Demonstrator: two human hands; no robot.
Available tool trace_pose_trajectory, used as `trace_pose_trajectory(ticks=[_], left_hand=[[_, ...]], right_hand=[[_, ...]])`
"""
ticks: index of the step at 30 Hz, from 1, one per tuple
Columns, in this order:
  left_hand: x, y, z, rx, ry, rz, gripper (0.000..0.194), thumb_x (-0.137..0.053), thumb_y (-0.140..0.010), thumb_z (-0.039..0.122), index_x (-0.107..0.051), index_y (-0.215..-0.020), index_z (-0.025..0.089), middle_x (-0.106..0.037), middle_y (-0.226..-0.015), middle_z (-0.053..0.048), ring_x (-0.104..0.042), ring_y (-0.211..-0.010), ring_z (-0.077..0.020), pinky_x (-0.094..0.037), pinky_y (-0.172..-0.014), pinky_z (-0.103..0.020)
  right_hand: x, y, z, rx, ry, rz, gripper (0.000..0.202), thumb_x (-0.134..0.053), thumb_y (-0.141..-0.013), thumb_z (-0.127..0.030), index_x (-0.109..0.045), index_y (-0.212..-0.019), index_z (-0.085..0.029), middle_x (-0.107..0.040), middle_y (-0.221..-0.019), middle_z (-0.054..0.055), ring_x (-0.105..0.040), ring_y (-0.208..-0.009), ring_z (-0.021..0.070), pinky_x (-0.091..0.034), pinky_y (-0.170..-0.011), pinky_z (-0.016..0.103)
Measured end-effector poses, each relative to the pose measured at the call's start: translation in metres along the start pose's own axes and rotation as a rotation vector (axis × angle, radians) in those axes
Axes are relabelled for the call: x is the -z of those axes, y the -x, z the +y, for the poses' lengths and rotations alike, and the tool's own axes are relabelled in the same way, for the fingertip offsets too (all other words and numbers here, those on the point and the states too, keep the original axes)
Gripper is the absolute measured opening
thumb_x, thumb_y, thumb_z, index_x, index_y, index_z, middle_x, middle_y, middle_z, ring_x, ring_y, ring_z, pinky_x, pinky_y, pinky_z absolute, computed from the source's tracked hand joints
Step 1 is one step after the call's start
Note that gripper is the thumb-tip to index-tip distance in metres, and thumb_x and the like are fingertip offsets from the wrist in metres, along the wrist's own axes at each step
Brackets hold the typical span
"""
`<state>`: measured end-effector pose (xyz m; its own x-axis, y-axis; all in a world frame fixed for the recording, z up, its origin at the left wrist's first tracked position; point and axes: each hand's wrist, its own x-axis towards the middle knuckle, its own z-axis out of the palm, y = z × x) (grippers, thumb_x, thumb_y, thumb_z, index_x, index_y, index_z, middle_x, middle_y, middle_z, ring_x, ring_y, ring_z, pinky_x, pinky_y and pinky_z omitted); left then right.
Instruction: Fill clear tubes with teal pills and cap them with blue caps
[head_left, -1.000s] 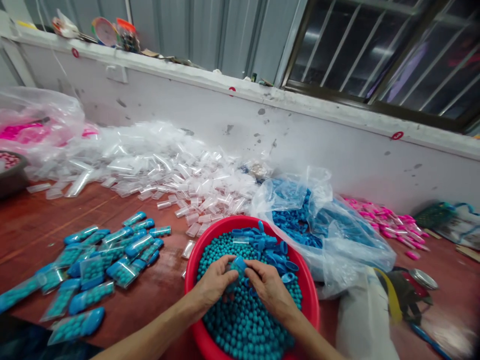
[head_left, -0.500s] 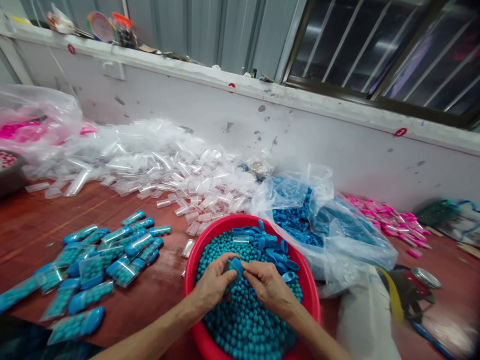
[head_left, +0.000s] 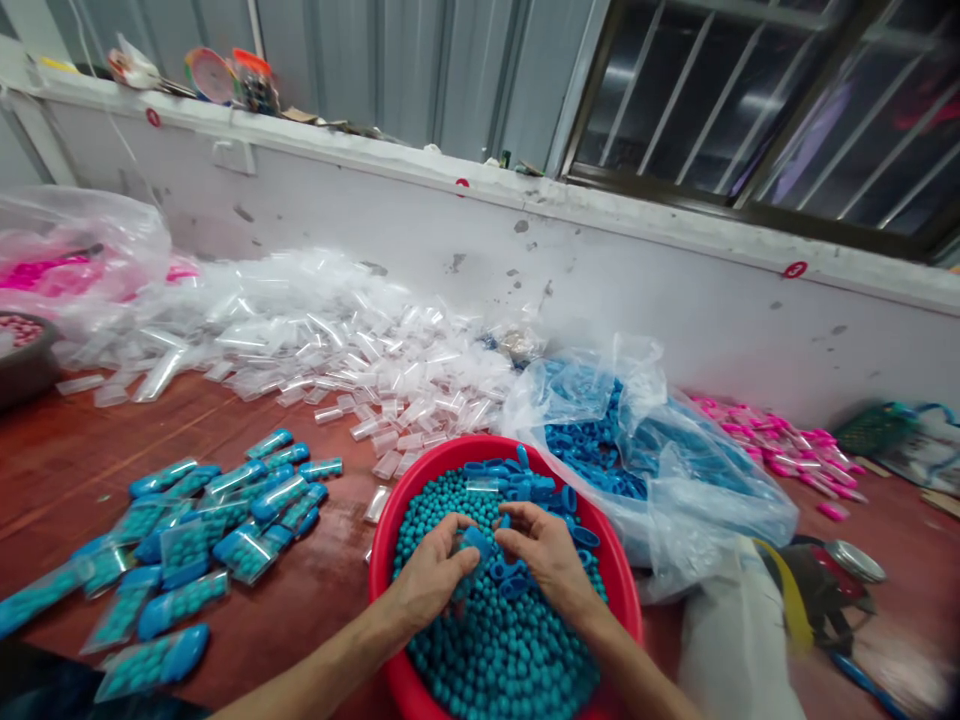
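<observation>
A red basin (head_left: 384,500) holds many teal beads (head_left: 495,655), with blue plastic caps (head_left: 536,488) heaped at its far right side. Over the beads, my left hand (head_left: 435,572) is closed round a clear tube (head_left: 474,545) with blue at its upper end; my fingers hide much of it. Just to the right, my right hand (head_left: 546,555) has its fingertips bent together on a small blue plastic piece (head_left: 505,521), partly hidden. The two hands are a short way apart. Several loose blue caps (head_left: 514,578) lie on the beads below my right hand.
Filled tubes with blue caps (head_left: 187,550) lie in a group at left. Clear empty tubes (head_left: 337,330) are piled along the wall. An open plastic bag of blue caps (head_left: 675,440) stands right of the basin, with pink pieces (head_left: 787,450) beyond and a white sack (head_left: 727,640) nearer.
My hands, which met at the blue end of the tube, have separated. My right hand has drawn slightly right with a small blue piece at its fingertips; my left hand keeps the tube.
</observation>
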<state>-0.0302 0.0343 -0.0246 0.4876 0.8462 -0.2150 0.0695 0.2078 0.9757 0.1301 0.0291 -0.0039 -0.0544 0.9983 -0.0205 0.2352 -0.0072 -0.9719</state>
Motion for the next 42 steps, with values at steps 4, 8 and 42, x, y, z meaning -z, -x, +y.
trace_pose_trajectory(ticks=[4, 8, 42], left_hand=[[0.001, -0.001, -0.002, -0.094, 0.033, 0.094, 0.042, -0.047, -0.075, 0.034, -0.038, -0.114, 0.02, -0.048, -0.066, 0.005, -0.045, -0.043, -0.0083, -0.039, -0.042, -0.021], [0.004, -0.003, -0.004, -0.228, 0.038, 0.114, 0.039, -0.05, -0.073, 0.026, -0.045, -0.111, 0.017, -0.058, -0.091, -0.002, -0.053, -0.084, -0.0166, -0.041, -0.079, -0.028], [0.105, 0.061, 0.036, -0.171, -0.989, 0.642, 0.039, -0.04, -0.078, 0.034, -0.052, -0.113, 0.019, -0.06, -0.101, -0.009, -0.054, -0.094, -0.0272, -0.04, -0.081, -0.037]], right_hand=[[-0.016, 0.014, -0.004, 0.162, 0.254, -0.159, 0.041, -0.05, -0.08, -0.03, -0.049, -0.12, -0.018, -0.058, -0.109, 0.007, -0.053, -0.1, 0.0222, -0.04, -0.088, 0.037], [-0.028, 0.022, 0.0, 0.178, 0.453, -0.221, 0.089, -0.071, -0.062, -0.031, -0.022, -0.135, -0.014, -0.032, -0.135, 0.016, -0.032, -0.123, 0.0287, -0.031, -0.098, 0.041], [0.01, 0.011, 0.017, 0.209, 0.632, -0.131, 0.03, -0.047, -0.082, -0.027, -0.059, -0.108, -0.017, -0.066, -0.093, 0.007, -0.06, -0.087, 0.0212, -0.043, -0.079, 0.031]])
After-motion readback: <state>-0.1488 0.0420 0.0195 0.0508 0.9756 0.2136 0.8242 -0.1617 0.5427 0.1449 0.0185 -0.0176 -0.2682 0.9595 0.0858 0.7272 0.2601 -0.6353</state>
